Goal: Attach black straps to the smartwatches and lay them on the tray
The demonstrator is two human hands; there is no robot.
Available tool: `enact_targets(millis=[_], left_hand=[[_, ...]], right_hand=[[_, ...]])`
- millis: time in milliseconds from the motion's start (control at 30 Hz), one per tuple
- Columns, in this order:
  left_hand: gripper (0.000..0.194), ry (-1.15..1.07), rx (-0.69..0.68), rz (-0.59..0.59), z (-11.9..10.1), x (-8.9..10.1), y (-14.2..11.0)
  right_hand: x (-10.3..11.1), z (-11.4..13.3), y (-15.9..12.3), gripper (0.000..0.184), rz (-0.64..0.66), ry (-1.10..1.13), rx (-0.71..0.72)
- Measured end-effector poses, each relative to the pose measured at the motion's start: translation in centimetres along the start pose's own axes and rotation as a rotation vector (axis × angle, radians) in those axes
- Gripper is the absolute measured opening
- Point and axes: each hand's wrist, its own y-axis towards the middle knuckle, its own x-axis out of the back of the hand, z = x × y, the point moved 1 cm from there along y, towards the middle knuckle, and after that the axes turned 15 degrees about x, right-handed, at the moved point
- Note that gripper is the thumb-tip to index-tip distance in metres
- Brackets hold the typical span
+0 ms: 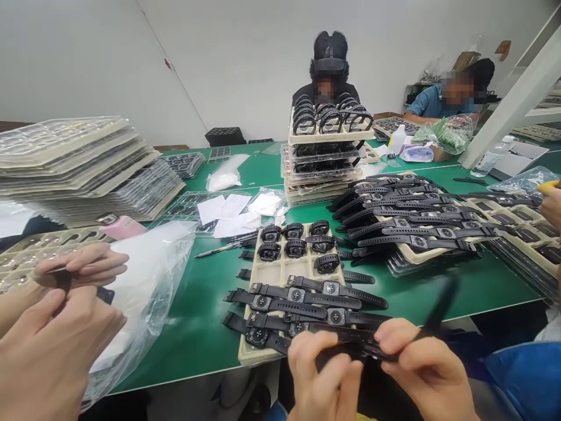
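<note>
A black smartwatch [371, 349] is held low over the front edge of the table, between my two hands. My left hand [322, 374] is closed in a pinch on its left side. Thumb and fingers of my right hand [423, 365] grip the other side, and a blurred black strap [442, 301] sticks up beyond them. My fingers hide much of the watch. Just past my hands, a cream tray [246, 351] carries several watches laid flat with straps stretched out. Farther back in that tray, curled watches [295, 248] sit in the compartments.
At left, a co-worker's hands [74, 292] hold a small dark piece near a plastic bag [170, 251]. Stacked trays [79, 158] rise behind. Watch-laden trays [412, 228] stand at right, another stack [326, 169] at centre back. Two people sit across; another hand [551, 204] shows at right.
</note>
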Motion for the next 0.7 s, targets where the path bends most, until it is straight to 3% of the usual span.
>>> enact_targets(millis=[33,100,167,200,267,400,467,600,700], left_hand=[[0.014,-0.079,0.108,0.052,0.3,0.1,-0.7],[0.014,-0.331,0.421,0.31,0.6,0.0,-2.1],[0.038,-0.695,0.863,0.544,0.3,-0.5,-3.0],[0.05,-0.889,1.073,0.575,0.0,-0.8,-3.2],[0.065,-1.223,1.339,0.483,-0.7,-1.6,-3.1],[0.052,-1.369,1.379,0.249,-0.7,-3.4,-2.5],[0.046,-1.319,1.381,0.205,-0.4,-4.0,-2.6],[0.048,-1.146,1.387,0.253,-0.5,-3.9,-2.7],[0.052,-1.021,1.365,0.336,-1.1,-3.2,-2.3]], right_hand=[[0.2,0.1,0.0,0.029,-0.024,-0.002,0.051],[0.7,0.1,-0.3,0.022,-0.045,0.005,0.098],[0.9,0.1,-0.9,0.011,-0.036,0.037,0.11],[0.9,0.0,-1.1,0.008,-0.014,0.06,0.099],[0.4,-0.1,-1.4,0.008,0.038,0.095,0.037],[-1.4,-0.8,-2.1,0.011,0.118,0.076,-0.097],[-2.3,-1.4,-3.0,0.009,0.056,-0.009,-0.131],[-3.4,-2.0,-4.2,0.045,-0.198,-0.14,-0.37],[-3.4,-2.1,-3.8,0.048,-0.205,-0.102,-0.466]])
